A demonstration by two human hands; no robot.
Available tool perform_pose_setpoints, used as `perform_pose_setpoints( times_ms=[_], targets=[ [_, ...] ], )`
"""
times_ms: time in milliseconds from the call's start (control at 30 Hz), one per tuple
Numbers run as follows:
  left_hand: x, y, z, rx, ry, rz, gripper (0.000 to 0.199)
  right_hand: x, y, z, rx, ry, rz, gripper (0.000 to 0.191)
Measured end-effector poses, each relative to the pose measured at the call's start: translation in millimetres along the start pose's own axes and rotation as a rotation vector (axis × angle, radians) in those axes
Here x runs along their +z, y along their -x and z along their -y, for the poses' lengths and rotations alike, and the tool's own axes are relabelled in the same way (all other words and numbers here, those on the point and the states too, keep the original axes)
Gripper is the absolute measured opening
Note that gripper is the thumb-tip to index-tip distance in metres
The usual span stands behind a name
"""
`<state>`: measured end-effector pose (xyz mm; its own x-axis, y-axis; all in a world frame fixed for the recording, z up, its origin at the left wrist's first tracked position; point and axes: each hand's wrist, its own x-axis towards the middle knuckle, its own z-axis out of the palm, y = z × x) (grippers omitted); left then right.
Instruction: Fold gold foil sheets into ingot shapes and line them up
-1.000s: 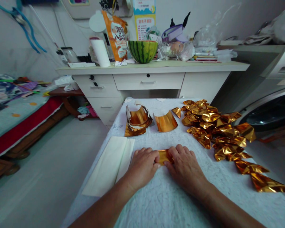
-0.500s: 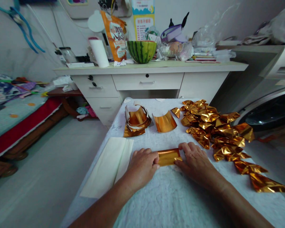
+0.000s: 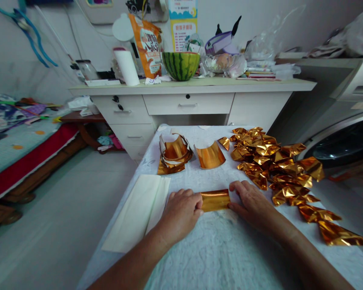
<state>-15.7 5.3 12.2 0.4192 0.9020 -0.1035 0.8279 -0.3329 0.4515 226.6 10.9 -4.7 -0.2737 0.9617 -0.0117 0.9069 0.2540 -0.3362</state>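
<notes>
A small strip of shiny gold foil paper (image 3: pixel 215 200) lies in front of me on the cloth-covered table. My left hand (image 3: pixel 181 209) grips its left end, with curled fingers and the thumb pressed against them. At the strip's right end is my right hand (image 3: pixel 252 201), its thumb and fingers apart around the edge; the thumb tip is close to the lower right corner, and whether it touches I cannot tell. Beyond the hands sit a curled gold sheet (image 3: pixel 211 156) and a curled stack of gold sheets (image 3: pixel 174 153). Folded white paper (image 3: pixel 136 213) lies beside my left forearm.
Many folded gold foil pieces (image 3: pixel 269 157) are heaped along the table's right side. Behind the table stands a white desk (image 3: pixel 187 104) bearing a cut watermelon (image 3: pixel 180 65), an orange pouch (image 3: pixel 147 46) and plastic bags. A washing machine (image 3: pixel 345 117) is at right, a bed (image 3: pixel 24 149) at left.
My right hand has shifted slightly right, and its thumb has moved off the strip's face toward the edge. The strip's right corner now lies flatter. My left hand stays in place.
</notes>
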Motion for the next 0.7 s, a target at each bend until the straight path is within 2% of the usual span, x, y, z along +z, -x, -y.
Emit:
perform_pose_setpoints(
  times_ms=[567,700],
  targets=[
    [-2.6,1.5,-0.4,0.008,0.022,0.016,0.007,-5.0,0.2,-7.1,-0.063,-0.091,0.016,0.016],
    [0.6,1.9,2.2,0.041,0.067,-0.011,0.007,-4.2,-1.5,-8.3,-0.065,-0.141,-0.005,0.025]
  ],
)
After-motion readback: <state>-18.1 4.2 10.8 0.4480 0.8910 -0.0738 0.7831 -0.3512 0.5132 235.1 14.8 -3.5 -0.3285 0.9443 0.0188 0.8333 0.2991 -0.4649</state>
